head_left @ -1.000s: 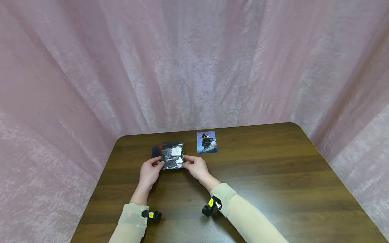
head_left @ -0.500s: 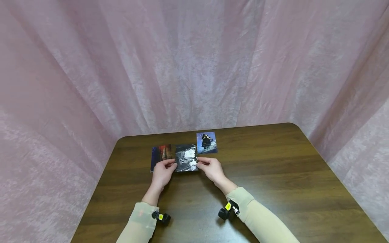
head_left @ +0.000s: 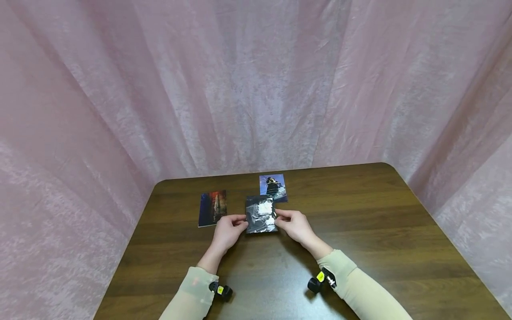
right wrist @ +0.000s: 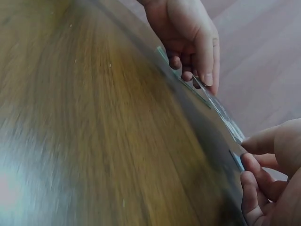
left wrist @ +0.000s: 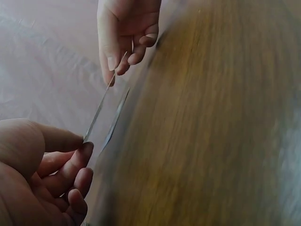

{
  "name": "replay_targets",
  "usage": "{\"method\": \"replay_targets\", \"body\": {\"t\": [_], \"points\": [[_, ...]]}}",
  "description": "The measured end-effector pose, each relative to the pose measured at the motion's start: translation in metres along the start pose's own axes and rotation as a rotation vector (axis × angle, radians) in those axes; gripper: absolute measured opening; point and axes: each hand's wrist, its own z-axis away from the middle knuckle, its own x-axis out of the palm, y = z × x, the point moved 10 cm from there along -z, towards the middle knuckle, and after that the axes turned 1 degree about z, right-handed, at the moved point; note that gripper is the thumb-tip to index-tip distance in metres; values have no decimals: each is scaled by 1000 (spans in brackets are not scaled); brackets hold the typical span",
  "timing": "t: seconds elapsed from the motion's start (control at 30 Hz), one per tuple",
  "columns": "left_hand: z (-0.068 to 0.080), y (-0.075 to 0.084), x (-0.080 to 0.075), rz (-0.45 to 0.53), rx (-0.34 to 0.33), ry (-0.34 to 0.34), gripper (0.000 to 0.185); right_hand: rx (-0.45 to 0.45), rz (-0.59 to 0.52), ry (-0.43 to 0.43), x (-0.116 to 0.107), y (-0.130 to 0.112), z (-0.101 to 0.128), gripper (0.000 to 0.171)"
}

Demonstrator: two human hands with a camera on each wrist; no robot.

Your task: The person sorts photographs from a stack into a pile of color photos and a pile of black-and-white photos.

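While both hands pinch it from opposite sides, the glossy black-and-white photo print (head_left: 261,214) sits just below the middle of the head view, held slightly above the dark brown wooden table (head_left: 360,231). The left hand (head_left: 229,231) grips the print's left edge between thumb and curled fingers, and the right hand (head_left: 295,224) holds the right edge the same way. In the left wrist view the print (left wrist: 99,107) shows edge-on as a thin line running from the lower left up to the right hand (left wrist: 124,35) at the top of the frame, clear of the tabletop.

Just above the held print in the head view lies a small blue-toned photo of a dark figure (head_left: 273,186); the top of the held print looks to overlap its lower edge, though whether the two touch cannot be told. To the left, well apart from the hands, a dark photo with red and blue tones (head_left: 212,207) lies flat on the table. Pink draped fabric (head_left: 256,89) fills the upper part of the frame.

The likely trouble here is the print landing on the blue-toned photo, since the two sit so close. The grips are only on the edges, so uneven pressure could bend the thin sheet or let it slip. Fingertips on the glossy face could leave smudges.
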Motion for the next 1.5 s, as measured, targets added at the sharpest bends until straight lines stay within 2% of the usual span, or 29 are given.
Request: {"method": "replay_targets", "body": {"t": [0.23, 0.47, 0.7, 1.03, 1.3, 1.5], "points": [[2, 10, 20, -89, 62, -74, 21, -1, 98, 22, -19, 8, 6, 26], [6, 14, 31, -149, 60, -104, 19, 6, 157, 7, -23, 14, 8, 25], [7, 16, 36, -194, 48, -140, 20, 6, 202, 22, -26, 17, 8, 20], [8, 17, 47, -219, 73, -210, 22, 18, 270, 43, -34, 23, 8, 14], [6, 21, 56, -260, 108, -215, 25, 43, 290, 60, -39, 26, 8, 14], [7, 23, 55, -277, 120, -227, 26, 40, 316, 46, -37, 26, 7, 14]]}}
